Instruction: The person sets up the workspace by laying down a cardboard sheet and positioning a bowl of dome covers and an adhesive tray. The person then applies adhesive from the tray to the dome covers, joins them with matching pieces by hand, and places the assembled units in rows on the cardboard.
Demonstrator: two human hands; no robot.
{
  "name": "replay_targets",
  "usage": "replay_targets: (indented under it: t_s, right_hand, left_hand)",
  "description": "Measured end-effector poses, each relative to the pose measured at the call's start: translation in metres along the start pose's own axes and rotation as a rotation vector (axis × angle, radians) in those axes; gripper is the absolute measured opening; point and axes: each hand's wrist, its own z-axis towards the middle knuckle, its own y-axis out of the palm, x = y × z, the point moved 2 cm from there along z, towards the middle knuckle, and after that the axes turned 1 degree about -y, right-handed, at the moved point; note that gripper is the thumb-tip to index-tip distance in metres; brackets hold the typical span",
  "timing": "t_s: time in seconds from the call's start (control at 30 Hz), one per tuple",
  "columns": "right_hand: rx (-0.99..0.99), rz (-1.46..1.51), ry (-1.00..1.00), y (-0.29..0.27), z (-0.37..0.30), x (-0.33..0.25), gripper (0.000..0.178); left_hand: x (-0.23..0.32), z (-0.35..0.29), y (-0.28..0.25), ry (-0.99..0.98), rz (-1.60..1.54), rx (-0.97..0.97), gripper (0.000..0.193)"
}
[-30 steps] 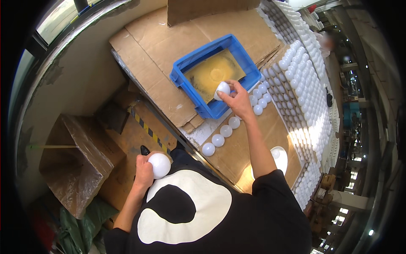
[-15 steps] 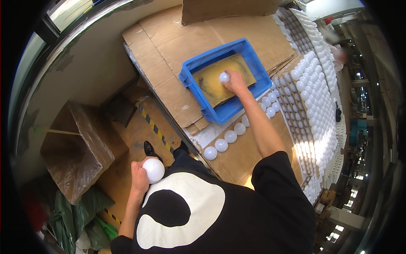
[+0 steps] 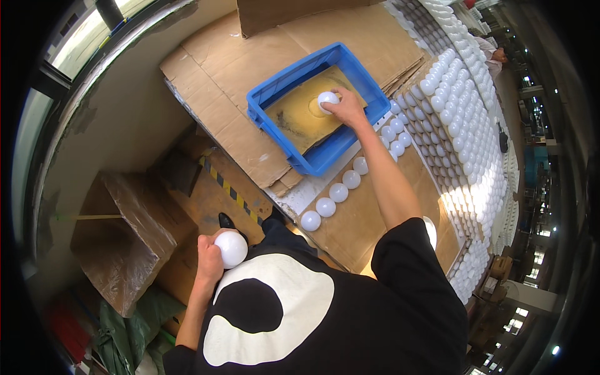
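Observation:
My right hand [image 3: 347, 107] reaches into a blue plastic bin [image 3: 261, 125] and grips a white bulb cover [image 3: 327, 102] between thumb and fingers. Under it lies a flat yellow sponge-like pad [image 3: 299, 128] with dark smudges, and a round mark shows beside the cover. Whether the cover touches the pad I cannot tell. Low on the left, beside my shirt, my left hand [image 3: 210, 257] is closed round a larger-looking white bulb cover [image 3: 231, 250]. A slanting row of white bulb covers [image 3: 338, 193] sits on the cardboard in front of the bin.
Tall stacked layers of white bulb covers [image 3: 459, 125] stand along the right. Cardboard sheets [image 3: 219, 94] cover the table, whose edge runs down the left. On the floor are an open carton lined with plastic [image 3: 134, 231] and green sacking [image 3: 134, 328]. Another person's hand [image 3: 500, 55] shows far right.
The cover in my right hand has tilted and shifted slightly over the pad, exposing a round mark there. My left hand keeps its hold. The whole view has shifted a little.

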Motion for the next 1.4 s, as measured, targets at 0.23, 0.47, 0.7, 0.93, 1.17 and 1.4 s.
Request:
replay_targets:
  t_s: [0.23,0.47,0.7,0.93,1.17,1.4]
  right_hand:
    - [0.311,0.591,0.236,-0.074,-0.102,0.052,0.055]
    - [0.489,0.562,0.502,-0.034,-0.215,0.169,0.054]
    - [0.325,0.115,0.603,0.001,-0.217,0.189,0.06]
    - [0.282,0.044,0.616,0.022,-0.198,0.222,0.06]
    - [0.271,0.037,0.634,0.032,-0.19,0.23,0.061]
    - [0.446,0.05,0.49,0.012,-0.201,0.179,0.064]
  left_hand:
    - [0.007,0.016,0.013,-0.02,0.041,-0.046,0.049]
    - [0.01,0.041,0.034,-0.134,0.232,-0.084,0.04]
    - [0.015,0.052,0.062,-0.203,0.322,-0.097,0.041]
    - [0.005,0.054,0.071,-0.187,0.377,-0.086,0.042]
    - [0.012,0.054,0.07,-0.191,0.32,-0.026,0.041]
    - [0.011,0.045,0.051,-0.204,0.239,-0.1,0.045]
